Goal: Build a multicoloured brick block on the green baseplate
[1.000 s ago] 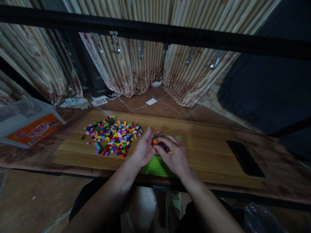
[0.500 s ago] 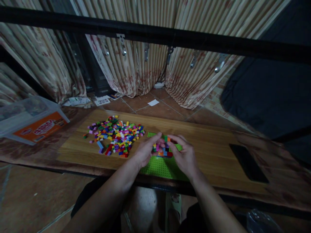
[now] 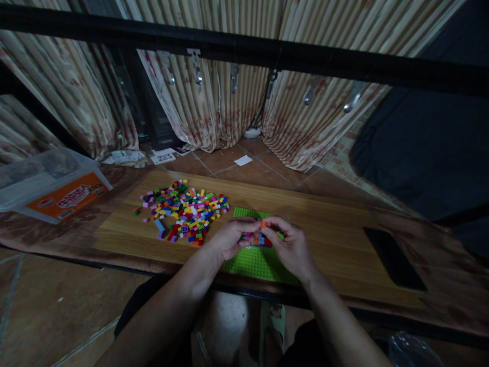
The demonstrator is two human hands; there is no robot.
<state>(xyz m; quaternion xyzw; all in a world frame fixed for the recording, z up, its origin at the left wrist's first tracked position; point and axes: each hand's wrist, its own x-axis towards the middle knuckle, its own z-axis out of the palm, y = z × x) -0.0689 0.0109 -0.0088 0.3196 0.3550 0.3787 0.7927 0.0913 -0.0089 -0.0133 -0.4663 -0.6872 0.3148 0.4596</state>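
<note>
Over a green studded baseplate (image 3: 252, 265), both hands meet. My right hand (image 3: 289, 243) pinches a small orange toy brick (image 3: 263, 224) between thumb and fingers. My left hand (image 3: 231, 238) comes in from the other side with its fingers closed, their tips next to the orange brick; whatever lies between them is hidden. Beneath the fingers sits a cluster of joined colored bricks (image 3: 262, 240) on the baseplate, partly covered by the hands. To the left lies a loose pile of small bricks in many colors (image 3: 191, 209).
The wooden board (image 3: 324, 239) rests on a cloth-covered bench. A black phone-like slab (image 3: 393, 257) lies at its right end. At far left stands a clear plastic box (image 3: 57, 183) with an orange label. A dark bar (image 3: 244, 48) crosses ahead, before striped curtains (image 3: 225, 112).
My hands have drawn closer together above the baseplate. The orange brick is now raised between the fingertips, and the hands cover more of the brick cluster. The view has shifted slightly.
</note>
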